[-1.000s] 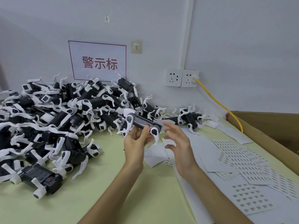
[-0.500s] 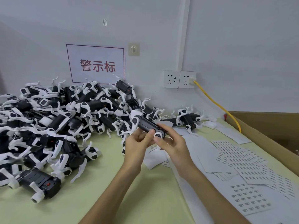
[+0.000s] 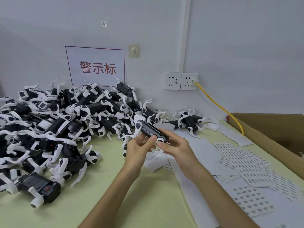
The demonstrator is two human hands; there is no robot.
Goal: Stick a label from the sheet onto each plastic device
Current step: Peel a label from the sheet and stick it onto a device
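Observation:
A black plastic device (image 3: 148,130) with white legs is held up over the table's middle. My left hand (image 3: 139,149) grips it from below, thumb pressed on its near side. My right hand (image 3: 176,145) holds its right end, fingers curled around the body by a white leg joint. Label sheets (image 3: 246,163) printed with rows of small labels lie spread on the table to the right. A large pile of the same devices (image 3: 57,122) fills the left side against the wall. Whether a label is on the held device cannot be made out.
An open cardboard box (image 3: 271,127) stands at the right edge. A yellow cable (image 3: 220,106) runs from the wall socket (image 3: 189,81) down behind the box. One more device (image 3: 189,122) lies apart by the wall. A lone device (image 3: 39,190) sits near the front left.
My right hand has come in from beside the device and closed on its right end. Both hands with the device have stayed over the same spot.

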